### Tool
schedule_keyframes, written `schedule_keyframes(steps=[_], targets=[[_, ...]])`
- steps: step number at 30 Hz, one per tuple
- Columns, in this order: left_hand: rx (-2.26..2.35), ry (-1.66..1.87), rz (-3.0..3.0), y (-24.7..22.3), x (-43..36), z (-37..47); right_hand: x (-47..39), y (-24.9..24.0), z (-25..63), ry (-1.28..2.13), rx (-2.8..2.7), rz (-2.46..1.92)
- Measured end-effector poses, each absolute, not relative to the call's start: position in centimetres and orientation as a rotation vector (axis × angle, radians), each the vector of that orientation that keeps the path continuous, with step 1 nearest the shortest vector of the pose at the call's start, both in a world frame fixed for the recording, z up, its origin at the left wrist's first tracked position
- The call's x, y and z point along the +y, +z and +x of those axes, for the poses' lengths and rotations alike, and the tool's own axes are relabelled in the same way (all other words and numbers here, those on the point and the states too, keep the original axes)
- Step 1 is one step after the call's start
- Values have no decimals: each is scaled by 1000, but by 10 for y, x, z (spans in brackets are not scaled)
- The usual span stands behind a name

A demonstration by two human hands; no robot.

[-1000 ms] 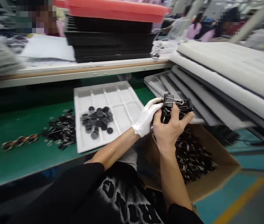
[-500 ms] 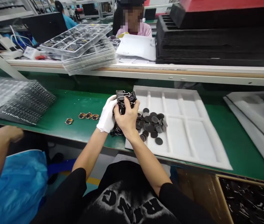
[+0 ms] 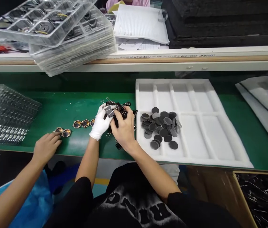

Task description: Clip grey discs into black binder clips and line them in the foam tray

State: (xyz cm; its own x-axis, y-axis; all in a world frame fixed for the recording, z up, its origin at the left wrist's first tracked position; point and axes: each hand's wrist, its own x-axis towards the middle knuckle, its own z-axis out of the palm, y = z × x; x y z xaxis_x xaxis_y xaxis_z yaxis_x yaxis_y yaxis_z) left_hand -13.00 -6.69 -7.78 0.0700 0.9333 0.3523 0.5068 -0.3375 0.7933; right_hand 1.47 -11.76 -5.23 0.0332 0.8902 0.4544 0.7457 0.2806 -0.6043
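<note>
In the head view, my left hand [image 3: 100,124], in a white glove, is closed around black binder clips [image 3: 110,110] with silver wire handles. My bare right hand [image 3: 125,131] curls its fingers over more of the clips just beside it, its thumb near the glove. Other binder clips lie on the green bench around and under both hands, partly hidden. To the right, a heap of dark round discs [image 3: 163,126] lies on a white foam tray [image 3: 196,136]. Left of my glove is a row of round gold-rimmed pieces [image 3: 85,123].
A co-worker's hand [image 3: 47,144] touches two more gold-rimmed pieces [image 3: 62,131]. Stacked clear plastic trays [image 3: 8,117] stand at left; others [image 3: 74,47] overhang the shelf. Black foam blocks [image 3: 219,31] sit on that shelf. A carton [image 3: 245,199] of black clips is below right.
My hands have come down and slightly left with the binder clips, onto the bench. The co-worker's hand has reached in to the gold-rimmed pieces. The view has tilted down.
</note>
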Motion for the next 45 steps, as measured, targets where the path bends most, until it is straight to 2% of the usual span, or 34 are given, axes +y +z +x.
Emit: schedule_keyframes(steps=[5, 11, 14, 19, 25, 29, 35, 40, 45], targets=[[1579, 936, 2192, -87, -72, -132, -123, -48, 33, 46, -1770, -1579], [1627, 815, 2296, -79, -78, -133, -116, -56, 52, 122, -1718, -1570], [1647, 860, 2310, -78, -77, -131, -132, -55, 59, 120, -1750, -1574], [1702, 897, 2204, -77, -76, -128, -181, -57, 69, 141, -2230, -1467], [1540, 627, 2110, -62, -88, -141, -175, -82, 68, 125, -2301, -1538], [1642, 589, 2104, -44, -91, -146, -174, -82, 74, 89, -2292, -1461], [1823, 460, 2130, -18, -29, -145, -194, -79, 98, 76, -2401, -1277], [1683, 194, 2137, -21, 53, -125, -200, -84, 107, 64, -2458, -1205], [1456, 18, 2187, -21, 66, -115, -202, -88, 108, 83, -2410, -1244]])
